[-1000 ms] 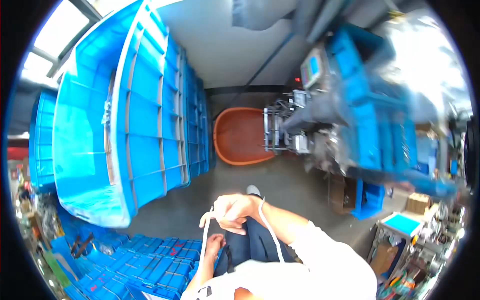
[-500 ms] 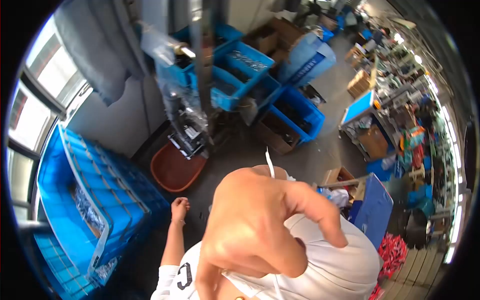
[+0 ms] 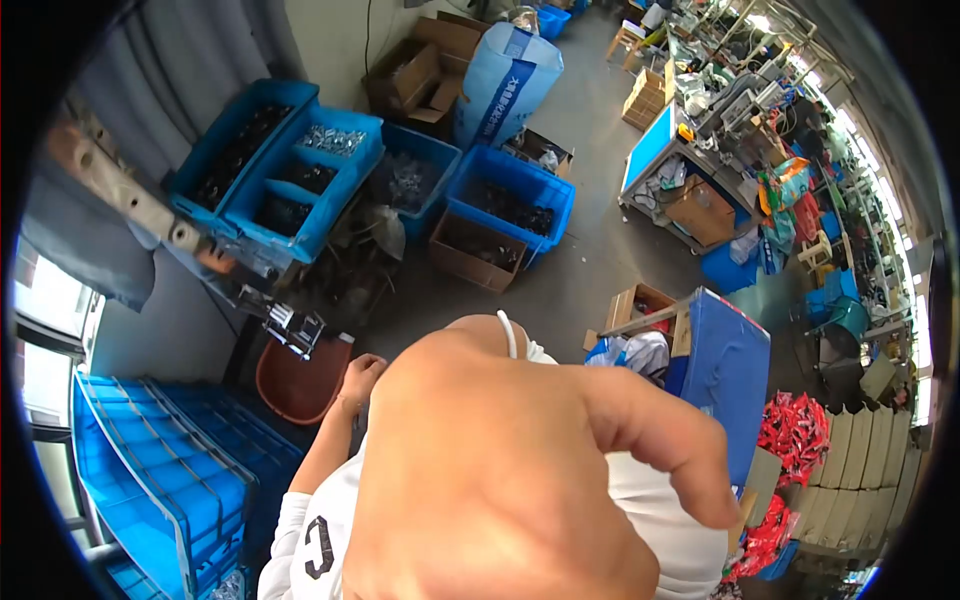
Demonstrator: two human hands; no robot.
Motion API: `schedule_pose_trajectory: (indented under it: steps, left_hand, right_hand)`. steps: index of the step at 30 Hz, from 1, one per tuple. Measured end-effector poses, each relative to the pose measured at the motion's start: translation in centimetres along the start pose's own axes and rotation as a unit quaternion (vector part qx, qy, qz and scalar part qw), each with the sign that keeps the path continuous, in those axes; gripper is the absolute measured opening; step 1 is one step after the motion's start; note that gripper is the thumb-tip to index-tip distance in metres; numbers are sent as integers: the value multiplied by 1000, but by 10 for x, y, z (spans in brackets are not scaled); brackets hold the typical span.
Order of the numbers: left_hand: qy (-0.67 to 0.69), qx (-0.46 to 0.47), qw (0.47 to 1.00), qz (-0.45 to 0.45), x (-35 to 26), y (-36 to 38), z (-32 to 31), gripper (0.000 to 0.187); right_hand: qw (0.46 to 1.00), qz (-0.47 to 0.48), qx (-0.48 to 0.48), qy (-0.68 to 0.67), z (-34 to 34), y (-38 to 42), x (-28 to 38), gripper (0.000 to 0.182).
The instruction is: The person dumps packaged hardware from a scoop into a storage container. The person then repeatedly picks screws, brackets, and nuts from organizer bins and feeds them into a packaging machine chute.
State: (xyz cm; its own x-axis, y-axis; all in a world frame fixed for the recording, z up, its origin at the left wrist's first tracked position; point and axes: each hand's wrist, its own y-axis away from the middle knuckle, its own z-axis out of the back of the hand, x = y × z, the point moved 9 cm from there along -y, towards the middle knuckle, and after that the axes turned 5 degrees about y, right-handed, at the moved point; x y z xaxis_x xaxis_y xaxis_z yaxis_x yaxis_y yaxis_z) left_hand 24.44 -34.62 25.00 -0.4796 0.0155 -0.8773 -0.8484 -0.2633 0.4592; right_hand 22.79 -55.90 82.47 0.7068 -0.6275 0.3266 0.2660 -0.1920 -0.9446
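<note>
Hovering apart, two bare hands (image 3: pixel 363 380) (image 3: pixel 500 475)

I'm standing in a workshop: bins (image 3: pixel 345 203) of small shiny parts (image 3: pixel 331 140) upper left, cluttered bench (image 3: pixel 650 146) upper right.

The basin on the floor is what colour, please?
The basin is reddish-brown, as the head view shows best.

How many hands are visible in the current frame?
2. The left hand appears beside the reddish-brown tub in the picture; the right hand looms large at lower centre, close to the camera. Others may be hidden in the distant clutter.
</note>
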Motion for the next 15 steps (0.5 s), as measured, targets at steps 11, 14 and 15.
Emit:
schedule_pose_trajectory:
  steps: [11,14,15]
  left_hand:
    - [34,67,996,46,-88,-91,-137,18]
    - [26,74,996,51,-117,-98,-149,16]
    - [26,74,996,50,-125,-101,-150,15]
  right_hand:
    - [995,-17,-28,89,8,54,157,46]
    - [992,-5,-47,121,8,55,191,46]
    - [990,-2,-58,131,7,56,200,46]
